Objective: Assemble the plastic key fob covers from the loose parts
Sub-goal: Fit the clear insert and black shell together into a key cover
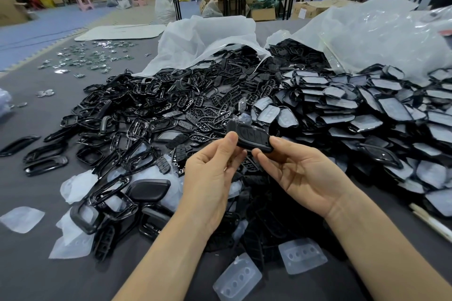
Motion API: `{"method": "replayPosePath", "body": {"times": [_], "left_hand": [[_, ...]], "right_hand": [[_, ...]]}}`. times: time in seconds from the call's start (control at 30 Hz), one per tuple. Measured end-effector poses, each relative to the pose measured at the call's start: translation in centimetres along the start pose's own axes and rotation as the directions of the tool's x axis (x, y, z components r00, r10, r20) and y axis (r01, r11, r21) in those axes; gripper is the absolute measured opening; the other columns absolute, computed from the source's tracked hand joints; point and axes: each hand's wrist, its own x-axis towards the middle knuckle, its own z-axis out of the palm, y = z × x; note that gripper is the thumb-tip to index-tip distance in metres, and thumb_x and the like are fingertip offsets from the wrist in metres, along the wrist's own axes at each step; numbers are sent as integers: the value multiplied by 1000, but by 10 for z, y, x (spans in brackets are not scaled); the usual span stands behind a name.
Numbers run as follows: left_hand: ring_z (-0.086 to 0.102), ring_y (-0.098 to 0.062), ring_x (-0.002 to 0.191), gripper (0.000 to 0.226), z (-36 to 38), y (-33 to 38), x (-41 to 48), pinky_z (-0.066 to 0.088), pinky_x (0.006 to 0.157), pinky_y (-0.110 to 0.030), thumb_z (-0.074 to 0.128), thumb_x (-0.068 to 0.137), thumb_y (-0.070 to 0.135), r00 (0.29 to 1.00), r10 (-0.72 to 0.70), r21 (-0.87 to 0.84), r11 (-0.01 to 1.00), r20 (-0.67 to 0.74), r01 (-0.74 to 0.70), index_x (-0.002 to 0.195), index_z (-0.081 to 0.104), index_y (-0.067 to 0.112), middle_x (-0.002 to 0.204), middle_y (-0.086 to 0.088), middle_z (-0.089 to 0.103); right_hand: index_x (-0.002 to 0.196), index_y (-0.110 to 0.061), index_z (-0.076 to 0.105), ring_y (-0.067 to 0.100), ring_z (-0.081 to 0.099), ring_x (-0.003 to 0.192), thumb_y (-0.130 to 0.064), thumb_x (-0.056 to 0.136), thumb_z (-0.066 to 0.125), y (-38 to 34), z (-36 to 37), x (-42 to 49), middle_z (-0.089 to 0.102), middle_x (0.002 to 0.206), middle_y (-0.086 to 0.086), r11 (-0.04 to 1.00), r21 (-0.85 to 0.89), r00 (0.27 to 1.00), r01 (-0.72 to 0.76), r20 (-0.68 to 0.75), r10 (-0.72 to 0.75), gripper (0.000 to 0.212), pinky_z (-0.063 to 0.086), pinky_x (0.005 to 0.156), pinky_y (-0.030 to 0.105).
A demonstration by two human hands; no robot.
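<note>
A black key fob cover [250, 136] is held up over the table between both hands. My left hand [210, 173] pinches its left end with thumb and fingers. My right hand [300, 173] pinches its right end, palm turned up. Below and behind lie heaps of loose parts: glossy black frames [137, 115], button pads [212, 115] and film-covered back shells [367, 110]. A matte black shell [149, 189] lies left of my left wrist.
Two open plastic bags [208, 39] spill parts at the back of the grey table [36, 271]. Clear plastic inserts [302, 255] lie near the front edge. Small metal emblems [93, 56] are scattered at the far left. Other tables and cardboard boxes stand behind.
</note>
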Motion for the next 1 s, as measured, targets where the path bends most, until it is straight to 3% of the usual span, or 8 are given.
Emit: {"method": "replayPosePath", "body": {"times": [0.13, 0.37, 0.63, 0.83, 1.0], "left_hand": [[65, -16, 86, 19, 2, 2, -2, 55, 88, -27, 65, 74, 26, 1000, -13, 21, 1000, -23, 13, 72, 77, 11, 85, -7, 72], [67, -7, 75, 16, 2, 3, -2, 55, 77, -21, 65, 72, 23, 1000, 6, 19, 1000, 16, -7, 66, 78, 16, 76, 0, 73], [67, -7, 72, 14, 3, 2, -2, 56, 79, -23, 64, 72, 17, 998, -2, -2, 1000, 61, 2, 68, 77, 15, 75, -1, 73], [66, -7, 67, 15, 6, 3, -3, 56, 71, -21, 63, 71, 17, 997, -24, -10, 1000, 72, 25, 68, 77, 14, 72, -1, 72], [64, -9, 67, 13, 4, 2, -3, 57, 75, -23, 66, 69, 20, 997, -41, 8, 999, 67, 41, 72, 77, 12, 75, -3, 71]], "right_hand": [[73, 6, 74, 23, 72, 70, -6, 70, 63, -2, 1, -3, 71, 84, 23, 1000, -8, 1000, -8, 17, 8, 17, 56, 56, 20], [72, 8, 74, 27, 73, 74, -6, 67, 66, -2, 1, -1, 70, 84, 24, 1000, 8, 1000, -17, 16, 17, 17, 55, 54, 15], [75, 13, 71, 29, 72, 71, -4, 65, 67, -2, 4, -1, 69, 84, 26, 998, 67, 999, -19, -24, 21, 19, 55, 52, 17], [74, 12, 71, 27, 72, 69, -5, 67, 66, -2, 4, -2, 69, 83, 25, 998, 57, 1000, -8, -30, 10, 19, 55, 52, 17], [76, 12, 71, 24, 71, 66, -6, 67, 66, -2, 3, -1, 69, 80, 23, 998, 60, 999, -13, -37, 15, 21, 54, 51, 17]]}}
